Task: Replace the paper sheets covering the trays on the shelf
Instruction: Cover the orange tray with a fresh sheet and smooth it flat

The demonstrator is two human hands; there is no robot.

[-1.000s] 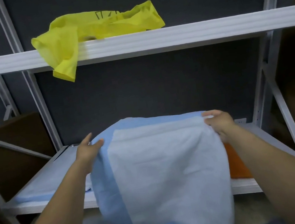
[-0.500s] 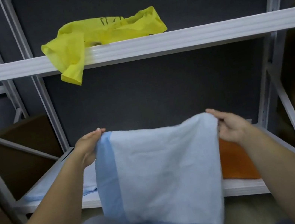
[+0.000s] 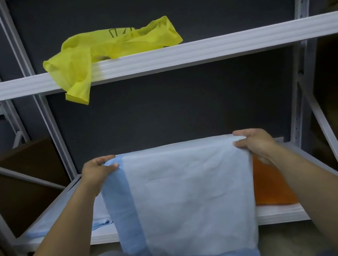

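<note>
Both hands (image 3: 100, 170) (image 3: 254, 142) pinch the blue sheet (image 3: 189, 196) before the lower shelf (image 3: 280, 213).

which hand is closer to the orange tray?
Right. The right hand pinches a corner of the sheet just above the orange tray; the left hand holds the opposite corner.

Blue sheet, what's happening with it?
A person holds the blue sheet up by its top corners, left hand on one, right hand on the other. It hangs in front of the lower shelf, not yet laid down. An orange tray peeks out behind it, and a yellow bag lies on the upper shelf.
</note>
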